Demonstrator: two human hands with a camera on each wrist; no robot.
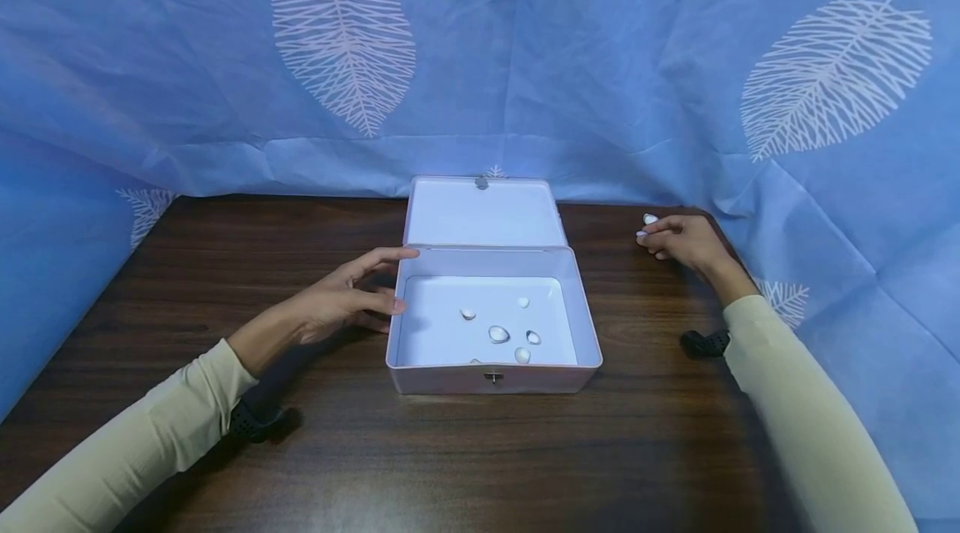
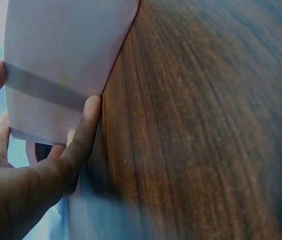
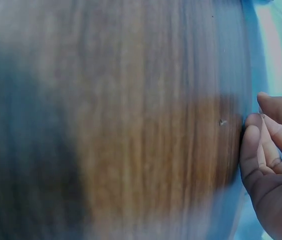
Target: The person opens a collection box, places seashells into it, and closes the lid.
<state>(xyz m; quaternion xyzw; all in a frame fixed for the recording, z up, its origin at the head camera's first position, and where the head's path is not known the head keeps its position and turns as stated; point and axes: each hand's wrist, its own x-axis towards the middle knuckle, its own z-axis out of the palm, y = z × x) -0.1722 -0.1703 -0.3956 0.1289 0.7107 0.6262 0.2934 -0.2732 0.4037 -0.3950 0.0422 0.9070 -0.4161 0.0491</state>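
An open pale metal box [image 1: 493, 379] stands mid-table with its lid raised at the back. Several small white seashells lie on its floor, one larger shell [image 1: 498, 334] among them. My left hand [image 1: 339, 299] touches the box's left side with spread fingers; the left wrist view shows a fingertip [image 2: 92, 106] against the pale wall [image 2: 66, 55]. Out at the table's back right, my right hand [image 1: 684, 241] pinches a small white seashell [image 1: 650, 218]. Another white bit [image 1: 641, 233] shows by its fingertips. In the right wrist view my right hand [image 3: 275, 160] largely hides the held shell.
The dark wooden table [image 1: 480, 466] reaches back to a blue cloth [image 1: 510, 57] with white leaf prints, which also borders both sides. The raised lid [image 1: 483, 212] leans back near the cloth. A black strap [image 1: 705, 344] hangs below the right sleeve.
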